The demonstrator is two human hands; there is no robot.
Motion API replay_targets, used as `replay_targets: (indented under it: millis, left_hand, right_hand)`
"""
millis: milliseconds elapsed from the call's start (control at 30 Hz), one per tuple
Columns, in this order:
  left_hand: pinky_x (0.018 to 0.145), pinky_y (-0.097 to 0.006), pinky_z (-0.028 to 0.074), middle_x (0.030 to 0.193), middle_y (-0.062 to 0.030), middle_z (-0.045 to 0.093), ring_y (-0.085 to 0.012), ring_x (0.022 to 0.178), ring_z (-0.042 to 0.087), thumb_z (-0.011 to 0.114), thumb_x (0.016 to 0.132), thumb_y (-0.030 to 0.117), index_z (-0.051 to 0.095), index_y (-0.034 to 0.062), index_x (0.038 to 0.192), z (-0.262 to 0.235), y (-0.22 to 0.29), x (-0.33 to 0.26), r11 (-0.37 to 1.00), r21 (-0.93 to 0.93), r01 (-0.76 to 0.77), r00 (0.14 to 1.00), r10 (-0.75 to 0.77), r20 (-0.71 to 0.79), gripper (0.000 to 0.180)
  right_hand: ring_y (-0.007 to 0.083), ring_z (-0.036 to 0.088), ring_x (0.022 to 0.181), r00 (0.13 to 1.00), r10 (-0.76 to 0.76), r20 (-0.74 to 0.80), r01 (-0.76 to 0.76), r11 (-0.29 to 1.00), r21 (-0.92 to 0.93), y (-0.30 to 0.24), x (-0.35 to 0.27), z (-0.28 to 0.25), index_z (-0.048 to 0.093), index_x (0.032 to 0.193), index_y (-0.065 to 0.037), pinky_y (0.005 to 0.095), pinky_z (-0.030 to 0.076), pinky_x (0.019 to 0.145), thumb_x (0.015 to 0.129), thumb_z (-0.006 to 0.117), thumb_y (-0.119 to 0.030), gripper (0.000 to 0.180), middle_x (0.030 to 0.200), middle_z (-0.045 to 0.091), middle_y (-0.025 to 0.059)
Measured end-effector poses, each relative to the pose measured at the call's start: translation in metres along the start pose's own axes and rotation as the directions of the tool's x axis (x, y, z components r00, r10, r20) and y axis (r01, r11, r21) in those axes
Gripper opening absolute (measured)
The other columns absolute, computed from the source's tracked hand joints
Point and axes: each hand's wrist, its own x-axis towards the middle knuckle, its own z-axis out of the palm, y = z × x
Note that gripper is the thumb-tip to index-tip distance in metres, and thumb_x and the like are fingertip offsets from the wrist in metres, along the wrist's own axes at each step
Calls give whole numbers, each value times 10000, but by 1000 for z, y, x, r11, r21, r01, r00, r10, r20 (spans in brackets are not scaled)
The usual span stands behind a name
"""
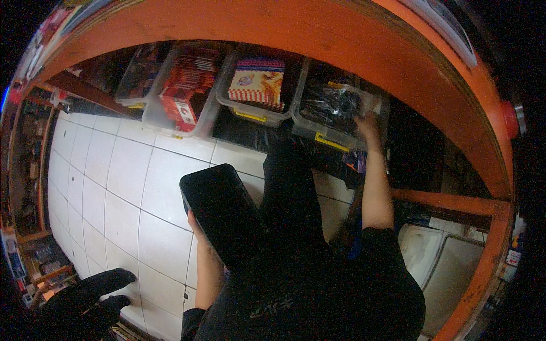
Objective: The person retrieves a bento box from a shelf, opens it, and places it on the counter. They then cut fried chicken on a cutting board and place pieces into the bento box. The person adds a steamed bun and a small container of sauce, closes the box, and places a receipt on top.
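Observation:
My left hand [195, 220] holds a black phone [223, 211] with a dark screen, flat and face up, in front of my body. Only the fingers show at the phone's left edge. My right hand [367, 124] reaches far forward under an orange shelf and grips the right rim of a clear plastic bin [329, 109] with yellow latches. The bin holds dark packets. My right forearm stretches from the black sleeve up to that bin.
Three more clear bins stand in a row to the left: one with a red-and-white patterned pack [257, 84], one with red packets [185, 91], one with dark goods [138, 77]. The orange shelf frame [352, 45] arches overhead. White floor tiles [125, 187] lie to the left.

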Motion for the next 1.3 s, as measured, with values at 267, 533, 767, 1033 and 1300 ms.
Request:
replay_targets:
  millis: [267,533,767,1033,1300]
  left_hand:
    - [1039,-542,421,1409,-155,521,-364,1234,510,463,877,713,464,99,1444,-6,1,-1,999,-41,-2,999,4,51,836]
    - [1043,-528,415,1415,-147,518,-351,1238,505,508,855,718,467,104,1448,-4,6,-7,999,-54,8,996,-3,94,854]
    - [1038,-525,420,1409,-147,523,-349,1232,510,511,858,707,473,102,1441,-3,5,-5,998,-65,-2,998,5,57,841]
    - [1032,-522,426,1401,-147,529,-346,1225,516,514,861,695,480,99,1432,0,0,-6,997,-75,-6,1000,8,17,826]
    - [1026,-519,433,1394,-146,535,-343,1219,522,517,864,682,487,96,1424,-3,-9,-12,996,-86,-16,999,13,-39,811]
  right_hand:
    - [345,608,1181,983,168,79,-175,980,95,4,-2,24,469,1374,83,438,490,960,860,701,-419,755,1300,594,271]
    - [324,584,1185,779,422,464,-530,48,846,11,15,-41,501,1390,-45,430,486,995,874,694,-330,620,1364,567,173]
    - [328,585,1183,949,288,-127,-157,782,604,-3,84,-85,520,1372,-55,431,484,995,874,696,-333,597,1354,575,172]
    - [333,586,1181,924,76,-375,-23,989,145,-32,94,-82,541,1352,-67,432,482,994,873,698,-337,572,1344,584,170]
    - [338,588,1180,919,-387,72,380,920,95,-127,57,-15,562,1331,-78,433,480,994,872,699,-341,546,1333,593,169]
